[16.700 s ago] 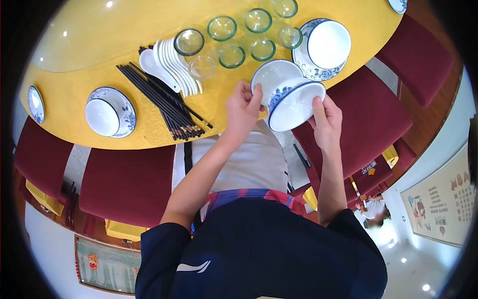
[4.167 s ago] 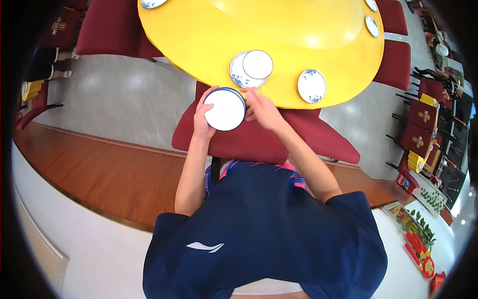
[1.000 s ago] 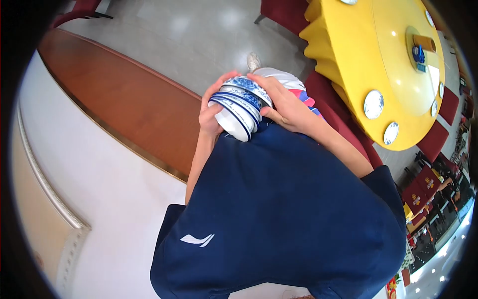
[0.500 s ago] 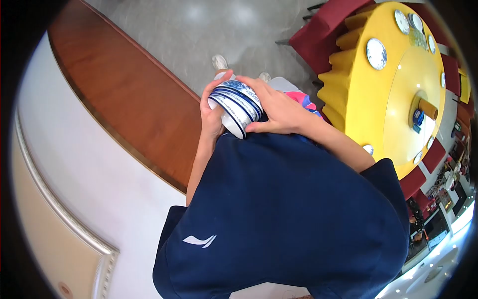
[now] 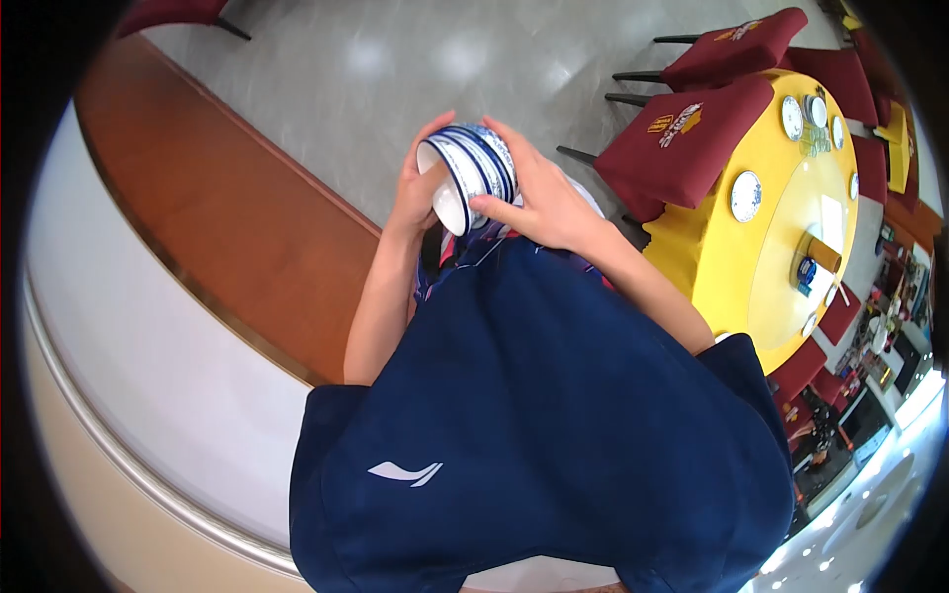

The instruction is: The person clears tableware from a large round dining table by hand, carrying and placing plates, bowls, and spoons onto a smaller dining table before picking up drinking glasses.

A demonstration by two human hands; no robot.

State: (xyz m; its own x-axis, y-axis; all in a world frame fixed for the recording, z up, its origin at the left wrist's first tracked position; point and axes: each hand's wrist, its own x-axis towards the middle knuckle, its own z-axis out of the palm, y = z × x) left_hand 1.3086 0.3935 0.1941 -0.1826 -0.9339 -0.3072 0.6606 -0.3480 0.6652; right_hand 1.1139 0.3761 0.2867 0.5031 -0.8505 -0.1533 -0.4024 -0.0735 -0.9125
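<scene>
A nested stack of white bowls with blue rims and blue patterns (image 5: pixel 473 176) is held in front of my chest, tilted so the open side of the end bowl faces left. My left hand (image 5: pixel 420 188) grips the stack from its left, with the thumb inside the end bowl. From the right, my right hand (image 5: pixel 539 193) wraps the other side, its thumb across the rims. The number of bowls cannot be made out exactly. The bottom of the stack is partly hidden by my right hand.
To the right stands a round table with a yellow cloth (image 5: pixel 682 262), bearing patterned plates (image 5: pixel 746 196), glasses (image 5: pixel 815 141) and a brown object (image 5: pixel 823 255). Dark red chairs (image 5: pixel 682 143) surround it. A brown wooden ledge (image 5: pixel 213 208) and white wall (image 5: pixel 178 395) are at left.
The view has turned and moved along, so more red chairs show beside the table. Both hands still hold the stack, now slightly higher in view and tilted more sideways.
</scene>
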